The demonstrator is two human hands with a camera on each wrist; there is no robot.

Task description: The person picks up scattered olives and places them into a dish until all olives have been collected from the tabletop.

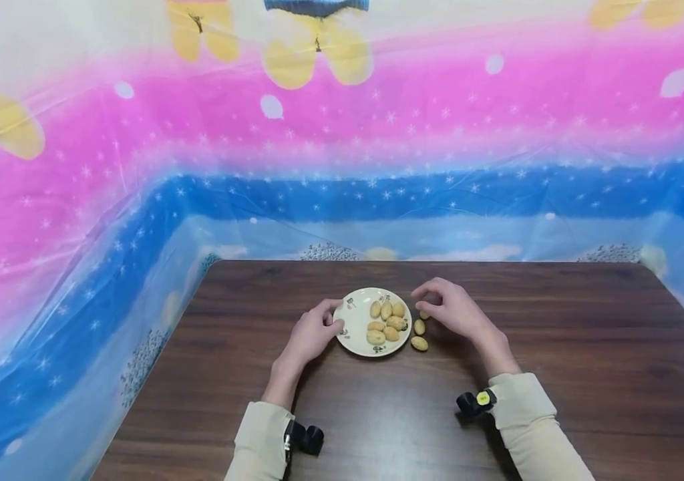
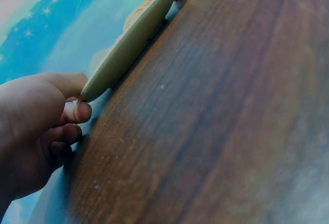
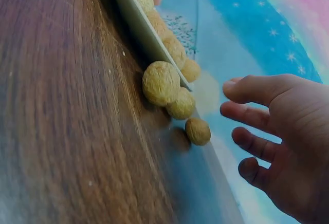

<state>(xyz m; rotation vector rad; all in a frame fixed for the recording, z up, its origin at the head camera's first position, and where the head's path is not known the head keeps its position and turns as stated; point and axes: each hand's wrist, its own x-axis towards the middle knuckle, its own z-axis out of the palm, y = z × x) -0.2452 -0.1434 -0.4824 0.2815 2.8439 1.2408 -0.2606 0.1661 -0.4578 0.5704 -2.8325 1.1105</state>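
Plate (image 1: pixel 359 334): I count one, pale with small printed motifs around the rim, sitting on the desk (image 1: pixel 390 414) between the two hands.
Ovals on the plate (image 1: pixel 391 333): I make out seven, tan and wrinkled, bunched toward its right side, three in the far row and four nearer.
Loose ovals (image 1: pixel 419 327): three, strung near to far on the desk just right of the plate; the farthest is partly covered by the right hand in my head view.
Left hand (image 1: pixel 314 330): it pinches the plate's left rim, thumb above and fingers curled beneath.
Right hand (image 1: pixel 453 307): fingers gently bent and parted from the thumb, holding nothing, close by the farthest loose oval; my right wrist view shows a gap between them.
Sleeves (image 1: pixel 522 401): two, cream, with one black wrist camera (image 1: pixel 307 439) at each cuff.
Backdrop (image 1: pixel 342 147): one printed cloth, pink and blue, beyond the desk.
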